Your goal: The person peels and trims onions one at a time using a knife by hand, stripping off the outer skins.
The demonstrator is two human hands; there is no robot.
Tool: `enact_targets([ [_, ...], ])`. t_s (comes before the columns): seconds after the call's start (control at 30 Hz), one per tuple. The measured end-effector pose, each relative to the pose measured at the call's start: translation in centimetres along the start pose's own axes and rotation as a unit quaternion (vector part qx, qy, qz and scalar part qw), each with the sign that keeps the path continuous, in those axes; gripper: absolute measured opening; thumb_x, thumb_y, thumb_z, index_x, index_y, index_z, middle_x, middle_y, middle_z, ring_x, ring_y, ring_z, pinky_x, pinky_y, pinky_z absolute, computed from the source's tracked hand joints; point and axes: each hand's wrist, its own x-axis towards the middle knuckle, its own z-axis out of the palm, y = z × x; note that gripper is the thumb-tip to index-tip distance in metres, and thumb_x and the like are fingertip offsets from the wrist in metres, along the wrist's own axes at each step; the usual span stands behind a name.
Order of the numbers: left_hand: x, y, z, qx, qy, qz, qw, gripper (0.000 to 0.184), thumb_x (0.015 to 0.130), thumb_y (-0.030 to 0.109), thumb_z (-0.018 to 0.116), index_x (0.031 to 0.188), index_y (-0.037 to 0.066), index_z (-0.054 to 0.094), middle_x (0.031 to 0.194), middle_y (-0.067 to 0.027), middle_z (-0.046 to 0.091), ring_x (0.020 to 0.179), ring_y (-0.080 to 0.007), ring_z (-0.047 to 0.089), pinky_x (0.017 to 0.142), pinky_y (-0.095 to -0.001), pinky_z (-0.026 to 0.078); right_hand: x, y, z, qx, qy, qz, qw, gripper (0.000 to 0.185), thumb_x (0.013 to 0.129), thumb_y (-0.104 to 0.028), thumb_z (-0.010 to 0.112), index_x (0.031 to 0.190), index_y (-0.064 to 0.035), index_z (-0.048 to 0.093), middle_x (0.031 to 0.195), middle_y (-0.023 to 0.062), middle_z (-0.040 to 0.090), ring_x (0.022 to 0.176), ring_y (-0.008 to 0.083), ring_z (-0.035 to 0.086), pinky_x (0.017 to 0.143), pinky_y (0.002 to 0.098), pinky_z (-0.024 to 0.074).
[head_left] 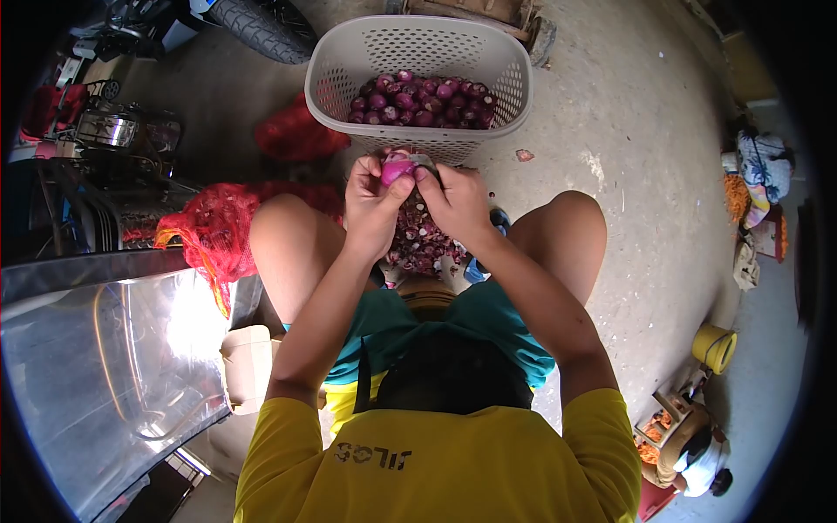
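My left hand (374, 202) is closed around a red onion (398, 166), whose bright purple side shows between the fingers. Against that onion presses the thumb of my right hand (457, 202), its fingers curled around a flat grey thing (422, 161) like a knife blade, mostly hidden. Both hands are raised between my knees, just this side of a beige perforated basket (327, 87). Many peeled red onions (422, 100) lie in the basket. Below my hands, onion skins and scraps (427, 242) are heaped on the floor between my feet.
A red mesh sack (214, 227) lies by my left knee, and another red bag (296, 131) rests left of the basket. A shiny metal surface (78, 349) fills the lower left. A tyre (266, 30) stands at the top. Far right are a yellow bucket (715, 349) and another person (697, 453).
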Motion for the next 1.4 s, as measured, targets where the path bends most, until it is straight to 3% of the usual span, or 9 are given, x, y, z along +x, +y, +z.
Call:
enact_targets([
  [0.1, 0.0, -0.1, -0.1, 0.025, 0.007, 0.015, 1.000, 0.040, 0.077, 0.004, 0.072, 0.088, 0.012, 0.035, 0.110, -0.0094, 0.052, 0.103, -0.0149, 0.050, 0.095, -0.0296, 0.040, 0.1, 0.5, 0.1, -0.053, 0.036, -0.084, 0.994, 0.025, 0.083, -0.024, 0.061, 0.073, -0.0026, 0.055, 0.055, 0.0143, 0.053, 0.049, 0.0342, 0.054, 0.045, 0.0387, 0.0407],
  [0.37, -0.1, -0.5, -1.1, 0.022, -0.007, 0.037, 0.999, 0.038, 0.079, 0.008, 0.072, 0.085, 0.012, 0.034, 0.112, -0.0080, 0.049, 0.104, -0.0155, 0.049, 0.094, -0.0309, 0.039, 0.6, 0.4, -0.9, -0.088, -0.041, -0.137, 0.986, 0.025, 0.081, -0.025, 0.062, 0.070, -0.0044, 0.052, 0.059, 0.0146, 0.055, 0.051, 0.0336, 0.056, 0.046, 0.0406, 0.0421],
  [0.5, -0.2, 1.1, 0.0, -0.069, -0.014, -0.025, 0.997, 0.031, 0.080, 0.001, 0.066, 0.091, 0.011, 0.040, 0.112, -0.0069, 0.049, 0.108, -0.0179, 0.049, 0.095, -0.0332, 0.039, 0.6, 0.4, -1.3, -0.075, -0.064, -0.127, 0.987, 0.021, 0.083, -0.021, 0.061, 0.072, -0.0033, 0.055, 0.060, 0.0147, 0.055, 0.053, 0.0337, 0.056, 0.049, 0.0392, 0.0430],
  [0.57, -0.1, 2.3, 0.0, -0.119, -0.047, -0.089, 0.988, 0.030, 0.080, -0.004, 0.063, 0.096, 0.010, 0.043, 0.112, -0.0063, 0.049, 0.110, -0.0187, 0.049, 0.095, -0.0340, 0.039, 0.6, 1.0, -0.9, -0.033, -0.017, -0.119, 0.992, 0.024, 0.083, -0.025, 0.061, 0.072, -0.0039, 0.056, 0.061, 0.0145, 0.056, 0.054, 0.0336, 0.056, 0.050, 0.0400, 0.0441],
  [0.73, -0.2, 1.9, 0.0, -0.034, -0.068, -0.067, 0.995, 0.035, 0.078, -0.012, 0.058, 0.102, 0.010, 0.044, 0.118, -0.0079, 0.049, 0.109, -0.0174, 0.050, 0.095, -0.0324, 0.039, 0.9, 1.5, -1.0, 0.020, 0.040, -0.136, 0.990, 0.025, 0.083, -0.026, 0.061, 0.072, -0.0037, 0.056, 0.062, 0.0144, 0.056, 0.055, 0.0340, 0.056, 0.052, 0.0414, 0.0442],
  [0.83, -0.3, 1.4, -0.5, -0.013, -0.072, -0.050, 0.996, 0.035, 0.079, -0.013, 0.057, 0.102, 0.009, 0.044, 0.119, -0.0086, 0.049, 0.109, -0.0167, 0.050, 0.095, -0.0315, 0.040, 0.4, 0.9, -1.8, -0.027, -0.052, -0.122, 0.991, 0.026, 0.082, -0.027, 0.061, 0.071, -0.0046, 0.055, 0.060, 0.0130, 0.056, 0.053, 0.0328, 0.056, 0.051, 0.0413, 0.0440],
  [0.93, -0.1, 1.6, -0.4, -0.011, -0.077, -0.039, 0.996, 0.035, 0.079, -0.013, 0.057, 0.103, 0.009, 0.043, 0.118, -0.0078, 0.049, 0.109, -0.0161, 0.050, 0.094, -0.0309, 0.040, 0.4, 0.2, -2.1, -0.033, -0.088, -0.170, 0.981, 0.020, 0.082, -0.022, 0.060, 0.076, -0.0028, 0.057, 0.057, 0.0129, 0.053, 0.051, 0.0329, 0.053, 0.050, 0.0408, 0.0413],
  [1.07, 0.0, 1.6, -0.8, -0.027, -0.079, -0.033, 0.996, 0.036, 0.080, -0.012, 0.057, 0.106, 0.009, 0.044, 0.117, -0.0065, 0.049, 0.109, -0.0157, 0.050, 0.093, -0.0303, 0.041, 0.4, -0.2, -2.0, -0.059, -0.083, -0.186, 0.977, 0.026, 0.078, -0.030, 0.061, 0.072, -0.0059, 0.055, 0.057, 0.0104, 0.056, 0.052, 0.0299, 0.057, 0.049, 0.0401, 0.0450],
  [1.4, 0.1, 1.9, -0.4, 0.018, -0.072, -0.005, 0.997, 0.046, 0.082, -0.003, 0.062, 0.123, 0.008, 0.043, 0.115, -0.0048, 0.048, 0.108, -0.0157, 0.051, 0.093, -0.0336, 0.045, 0.5, 0.6, -2.7, -0.019, -0.155, -0.199, 0.968, 0.024, 0.077, -0.028, 0.064, 0.076, -0.0043, 0.059, 0.058, 0.0123, 0.055, 0.053, 0.0315, 0.056, 0.049, 0.0400, 0.0428],
])
